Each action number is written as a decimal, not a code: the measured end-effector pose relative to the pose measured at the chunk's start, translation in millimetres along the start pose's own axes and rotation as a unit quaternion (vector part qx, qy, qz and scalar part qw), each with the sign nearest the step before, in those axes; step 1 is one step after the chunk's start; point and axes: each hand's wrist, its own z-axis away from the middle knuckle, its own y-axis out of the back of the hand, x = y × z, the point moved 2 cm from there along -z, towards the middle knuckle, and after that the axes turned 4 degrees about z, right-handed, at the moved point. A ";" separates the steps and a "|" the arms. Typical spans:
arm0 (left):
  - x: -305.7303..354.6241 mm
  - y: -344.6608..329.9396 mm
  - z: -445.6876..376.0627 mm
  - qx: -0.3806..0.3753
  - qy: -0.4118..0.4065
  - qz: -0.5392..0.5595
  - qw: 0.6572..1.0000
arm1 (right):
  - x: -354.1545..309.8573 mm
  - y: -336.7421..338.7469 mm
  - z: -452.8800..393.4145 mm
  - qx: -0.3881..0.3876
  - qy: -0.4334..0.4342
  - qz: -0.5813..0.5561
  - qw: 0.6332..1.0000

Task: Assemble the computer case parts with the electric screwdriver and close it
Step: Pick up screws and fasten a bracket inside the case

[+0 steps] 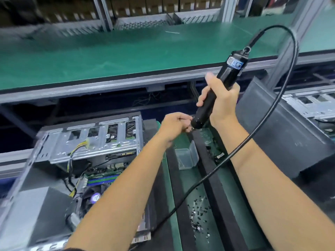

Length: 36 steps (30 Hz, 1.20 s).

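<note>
**Screwdriver held up over the bench, both hands at its tip**

A black cable (213, 180) loops from the top of the electric screwdriver (215, 95), swings down to the right and crosses in front of the right forearm, then runs over the green bench (233, 211) toward the lower edge. A small clear plastic tray (186, 157) lies on the bench just below the hands, and loose dark screws (199, 216) are scattered nearer the viewer. A dark closed case (282, 134) stands at the right, close to the right arm.

The open computer case (76, 160) lies at the left on the bench, side panel off, with board, fan and coloured wires visible inside.

The right hand (220, 104) grips the black screwdriver body, tilted. The left hand (175, 126) pinches at its lower tip; what it pinches is too small to tell.

Behind, a green shelf (126, 55) runs wide across
</note>
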 end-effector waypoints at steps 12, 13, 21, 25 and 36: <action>-3.0 164.6 69.1 0.040 -0.063 0.299 0.951 | 7.3 -186.6 24.4 -0.059 0.006 -0.043 0.997; -6.2 175.8 74.0 0.046 -0.063 0.308 0.948 | 12.2 -197.2 28.8 -0.064 0.001 -0.041 0.997; -24.4 233.1 96.7 0.067 -0.057 0.327 0.941 | 33.8 -253.2 54.3 -0.097 0.004 -0.014 0.995; -28.1 241.8 99.9 0.072 -0.070 0.318 0.943 | 40.3 -264.6 62.3 -0.104 0.013 0.004 0.994; -36.5 245.1 95.9 0.059 -0.119 0.176 0.975 | 52.4 -261.8 62.5 -0.046 -0.017 0.064 0.997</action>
